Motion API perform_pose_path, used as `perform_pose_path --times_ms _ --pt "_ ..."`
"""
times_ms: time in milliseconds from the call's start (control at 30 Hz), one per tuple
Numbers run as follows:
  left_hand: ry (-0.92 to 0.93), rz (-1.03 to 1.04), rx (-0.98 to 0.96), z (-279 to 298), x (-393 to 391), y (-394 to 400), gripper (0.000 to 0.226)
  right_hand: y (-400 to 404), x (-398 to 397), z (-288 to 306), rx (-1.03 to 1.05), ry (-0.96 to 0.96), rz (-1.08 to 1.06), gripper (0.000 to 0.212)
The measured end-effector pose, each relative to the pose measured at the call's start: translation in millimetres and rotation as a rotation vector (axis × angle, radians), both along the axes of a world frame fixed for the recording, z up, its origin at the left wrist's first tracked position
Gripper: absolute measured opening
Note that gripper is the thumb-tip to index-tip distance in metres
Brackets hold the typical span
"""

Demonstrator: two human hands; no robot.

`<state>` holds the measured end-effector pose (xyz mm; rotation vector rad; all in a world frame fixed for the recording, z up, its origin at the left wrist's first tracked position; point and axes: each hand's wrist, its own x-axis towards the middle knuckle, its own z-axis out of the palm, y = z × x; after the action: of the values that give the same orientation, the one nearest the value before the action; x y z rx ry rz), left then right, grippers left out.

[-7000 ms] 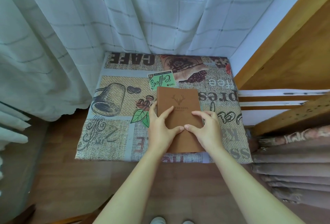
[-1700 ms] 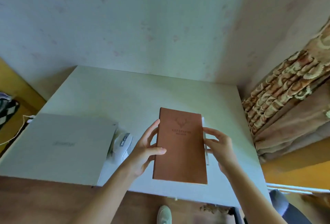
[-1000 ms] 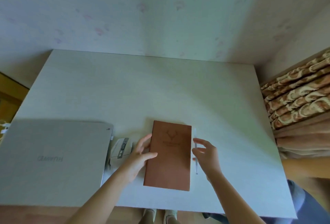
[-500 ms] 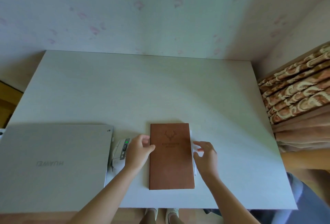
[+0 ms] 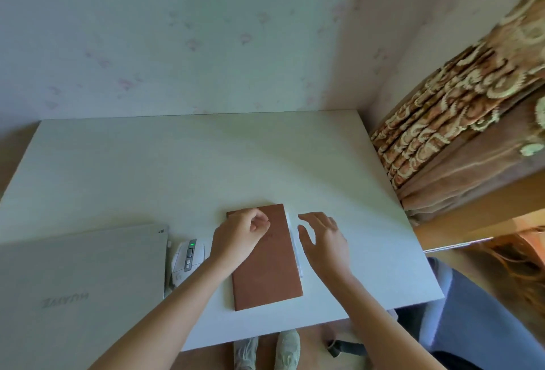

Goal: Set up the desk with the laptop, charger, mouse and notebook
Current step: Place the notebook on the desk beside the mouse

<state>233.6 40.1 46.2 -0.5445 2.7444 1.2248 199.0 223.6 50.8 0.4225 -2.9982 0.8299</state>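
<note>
A brown notebook (image 5: 267, 275) lies flat on the white desk (image 5: 177, 169), close to its near edge. My left hand (image 5: 239, 240) rests over the notebook's upper left corner with its fingers loosely curled, and holds nothing. My right hand (image 5: 324, 240) hovers just right of the notebook, fingers spread, touching nothing. A thin white strip (image 5: 295, 248) lies along the notebook's right edge. A closed grey laptop (image 5: 79, 275) lies at the near left. A white mouse (image 5: 188, 257) with a green light sits between the laptop and the notebook. No charger is visible.
The far half of the desk is bare, up to a pale wall. A brown patterned curtain (image 5: 460, 122) hangs at the desk's right side. A blue seat (image 5: 472, 325) stands at the near right. My shoes (image 5: 265, 352) show below the desk's edge.
Earlier the notebook was taken from a patterned cushion and carried to the desk. In the last second it was laid flat; both hands have let go of its edges.
</note>
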Motion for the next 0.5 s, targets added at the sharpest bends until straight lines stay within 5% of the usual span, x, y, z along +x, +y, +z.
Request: perform_pose_path --times_ms 233,500 --pt "0.186 -0.132 -0.184 51.8 9.9 36.4 0.013 43.5 18.6 50.0 0.012 0.260 -0.016 0.021" --pt "0.304 0.001 -0.281 92.8 50.4 69.5 0.017 77.8 40.5 86.8 0.007 0.403 0.074 0.027"
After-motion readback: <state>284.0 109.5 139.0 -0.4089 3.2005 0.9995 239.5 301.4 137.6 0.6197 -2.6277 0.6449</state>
